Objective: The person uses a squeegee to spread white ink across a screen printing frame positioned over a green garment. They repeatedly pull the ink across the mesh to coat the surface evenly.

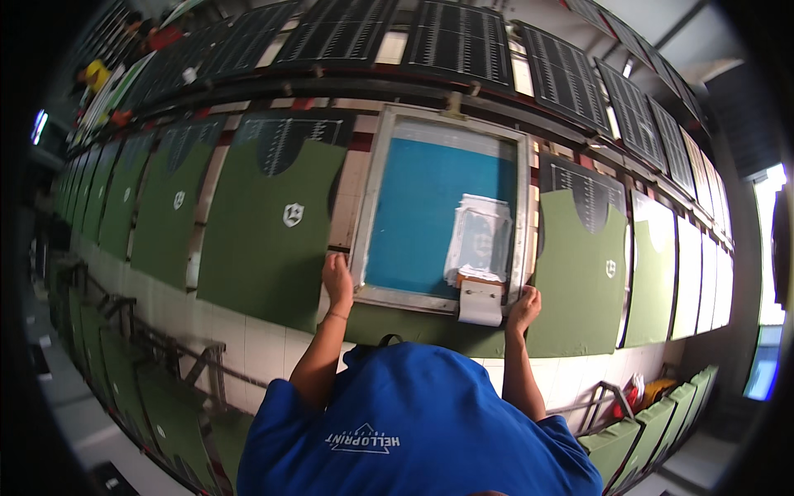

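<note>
A screen-printing frame point(374, 194) with pale metal bars and blue mesh point(422, 207) lies over one of the green garment pieces on the table. My left hand point(337, 279) is closed on its near left corner, and my right hand point(523, 310) is closed at its near right corner. Between them, a squeegee point(480, 302) with a broad pale handle rests on the near bar, toward the right. White ink surrounds a pale window with a shield design point(484, 241) on the mesh. Most of the garment beneath is hidden by the frame.
Green garment pieces with white shield prints point(256, 219) lie on dark boards at left, and another green piece point(579, 273) at right. A rail point(331, 89) runs behind the frame. Beyond it stand dark marked boards point(459, 41). More green-covered boards point(107, 355) line the row behind me.
</note>
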`<state>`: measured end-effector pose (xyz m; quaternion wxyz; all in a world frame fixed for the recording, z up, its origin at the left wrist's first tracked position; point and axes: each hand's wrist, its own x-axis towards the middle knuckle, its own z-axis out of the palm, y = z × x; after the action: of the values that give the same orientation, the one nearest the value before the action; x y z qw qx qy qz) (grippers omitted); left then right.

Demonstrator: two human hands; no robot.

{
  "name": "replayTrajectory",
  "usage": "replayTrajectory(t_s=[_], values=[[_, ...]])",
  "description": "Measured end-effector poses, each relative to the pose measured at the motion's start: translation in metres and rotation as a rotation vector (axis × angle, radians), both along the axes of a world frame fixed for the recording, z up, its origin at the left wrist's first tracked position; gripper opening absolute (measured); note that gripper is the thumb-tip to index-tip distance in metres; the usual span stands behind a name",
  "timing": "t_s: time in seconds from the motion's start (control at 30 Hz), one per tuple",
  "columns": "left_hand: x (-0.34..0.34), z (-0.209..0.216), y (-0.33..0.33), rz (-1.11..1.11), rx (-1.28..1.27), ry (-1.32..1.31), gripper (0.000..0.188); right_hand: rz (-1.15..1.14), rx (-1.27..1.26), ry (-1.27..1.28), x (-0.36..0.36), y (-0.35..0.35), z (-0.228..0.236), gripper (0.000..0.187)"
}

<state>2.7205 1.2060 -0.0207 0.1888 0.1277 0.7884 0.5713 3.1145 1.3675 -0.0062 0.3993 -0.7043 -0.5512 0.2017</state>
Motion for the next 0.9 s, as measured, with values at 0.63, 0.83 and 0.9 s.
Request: replayTrajectory(t_s=[0.63, 0.83, 0.9], values=[[0.122, 0.085, -0.034, -0.827, 0.097, -0.527, 0.025, 0.047, -0.055, 0.123, 0.009, 0.003, -0.006, 0.044], [0.195, 0.069, -0.013, -0.908, -0.178, -0.961, 0.024, 0.364, -0.013, 0.193, 0.001, -0.005, 0.035, 0.027], [0.209, 0.066, -0.01, -0.836, -0.198, -1.008, 0.021, 0.631, -0.158, 0.069, -0.005, -0.016, 0.076, 0.027]])
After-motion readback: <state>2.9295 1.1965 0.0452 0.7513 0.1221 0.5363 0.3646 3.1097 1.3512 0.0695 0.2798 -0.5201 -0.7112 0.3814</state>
